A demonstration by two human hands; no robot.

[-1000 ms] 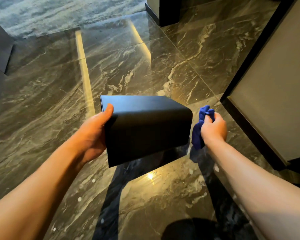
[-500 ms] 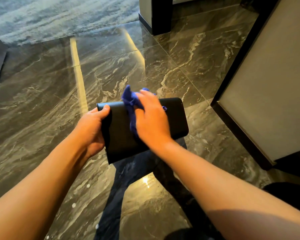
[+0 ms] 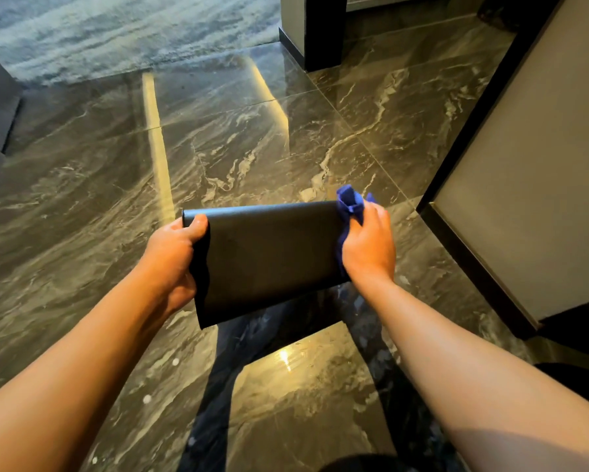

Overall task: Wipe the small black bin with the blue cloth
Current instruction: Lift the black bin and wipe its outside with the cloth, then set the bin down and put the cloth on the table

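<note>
The small black bin (image 3: 269,257) is held in the air above the floor, lying on its side with a flat matte face toward me. My left hand (image 3: 173,257) grips its left end, thumb on the top edge. My right hand (image 3: 368,247) is closed on the bunched blue cloth (image 3: 351,202) and presses it against the bin's right end. Part of the cloth sticks up above my fingers; the rest is hidden behind my hand.
Below is a glossy dark marble floor (image 3: 252,137) with light streaks. A beige cabinet panel with a black frame (image 3: 531,185) stands close on the right. A dark pillar base (image 3: 323,32) is at the top centre, and a grey carpet (image 3: 116,32) lies beyond.
My right hand has slid the cloth from the middle of the bin's face to its right end. The bin has tilted a little and my left hand keeps its grip.
</note>
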